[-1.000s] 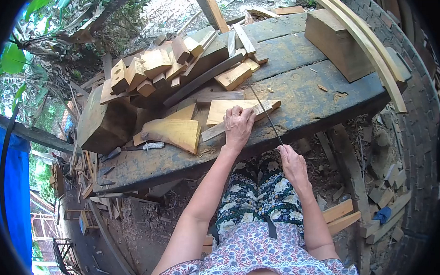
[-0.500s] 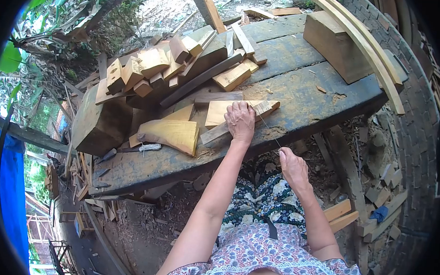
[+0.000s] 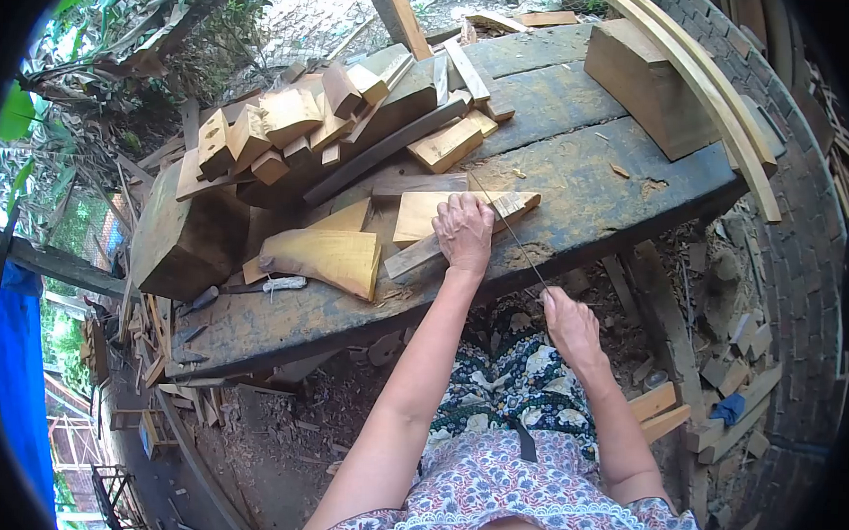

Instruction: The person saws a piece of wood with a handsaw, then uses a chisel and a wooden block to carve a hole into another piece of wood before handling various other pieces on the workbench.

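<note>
My left hand is closed over a narrow wood strip and presses it against a pale wedge-shaped board on the dark workbench. From my right hand, closed in a fist just off the bench's near edge, a thin blade or rod runs up and left across the wood, right beside my left hand. Its handle is hidden inside my fingers. A curved yellow wood piece lies left of my left hand.
Cut blocks are heaped at the bench's back left, near a large block. Another large block stands at the right, with long curved strips beside it. Small tools lie at the left end. Scraps litter the ground.
My right hand has shifted slightly down and right, and more of the thin blade shows across the wood. My left hand stays in place on the wood.
</note>
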A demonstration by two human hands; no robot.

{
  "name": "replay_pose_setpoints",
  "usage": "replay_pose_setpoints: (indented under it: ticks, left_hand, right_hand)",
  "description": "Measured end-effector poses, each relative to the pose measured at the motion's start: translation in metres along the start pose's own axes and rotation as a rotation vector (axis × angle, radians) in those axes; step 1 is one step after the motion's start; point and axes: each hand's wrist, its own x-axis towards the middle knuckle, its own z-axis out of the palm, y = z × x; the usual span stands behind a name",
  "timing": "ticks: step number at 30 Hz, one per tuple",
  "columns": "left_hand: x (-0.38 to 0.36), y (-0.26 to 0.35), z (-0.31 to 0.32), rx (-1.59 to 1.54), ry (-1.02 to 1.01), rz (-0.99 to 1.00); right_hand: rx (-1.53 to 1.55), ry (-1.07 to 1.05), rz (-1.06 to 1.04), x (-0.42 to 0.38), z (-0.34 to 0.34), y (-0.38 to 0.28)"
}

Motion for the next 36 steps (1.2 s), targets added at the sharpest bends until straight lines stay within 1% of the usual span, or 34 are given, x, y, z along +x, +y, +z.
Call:
replay_pose_setpoints:
  ticks: [3, 6, 10, 15, 17, 21, 23, 25, 28, 30, 33, 35, 36]
  left_hand:
    - [-0.001, 0.000, 0.001, -0.003, -0.009, -0.016]
    - [0.000, 0.000, 0.000, 0.020, -0.001, -0.010]
    - [-0.001, 0.000, 0.000, 0.011, 0.027, -0.004]
    - [-0.002, -0.001, 0.002, -0.005, -0.007, -0.028]
    - [-0.001, 0.002, 0.000, -0.007, -0.001, -0.024]
    - [-0.001, 0.002, -0.003, -0.012, -0.013, -0.046]
    - [0.000, 0.002, -0.006, -0.026, -0.017, -0.062]
    - [0.000, 0.003, -0.005, -0.019, -0.020, -0.067]
    - [0.000, 0.003, -0.004, -0.021, -0.031, -0.075]
    - [0.000, 0.002, -0.002, -0.024, -0.033, -0.072]
    - [-0.003, 0.000, 0.000, -0.039, -0.010, -0.051]
    - [0.000, 0.001, -0.002, -0.052, -0.031, -0.060]
    - [0.000, 0.001, -0.002, -0.050, -0.026, -0.059]
  right_hand:
    - [-0.013, 0.005, -0.041, 0.026, -0.005, -0.014]
    - [-0.054, 0.042, -0.105, 0.050, 0.008, -0.020]
    - [-0.052, 0.005, -0.064, 0.031, 0.007, -0.014]
    - [-0.086, -0.017, -0.013, 0.003, 0.002, 0.003]
    - [-0.081, 0.000, -0.030, 0.018, -0.002, -0.009]
    - [-0.119, 0.052, -0.171, 0.081, 0.013, -0.030]
    - [-0.124, 0.060, -0.186, 0.090, 0.017, -0.034]
    - [-0.138, 0.064, -0.189, 0.087, 0.017, -0.032]
    - [-0.109, 0.026, -0.146, 0.052, 0.010, -0.015]
    - [-0.108, -0.037, -0.039, 0.025, -0.003, -0.006]
    - [-0.120, -0.066, -0.036, 0.021, -0.010, -0.002]
    - [-0.127, -0.066, -0.051, 0.040, -0.013, -0.013]
    - [-0.136, -0.052, -0.101, 0.056, -0.007, -0.018]
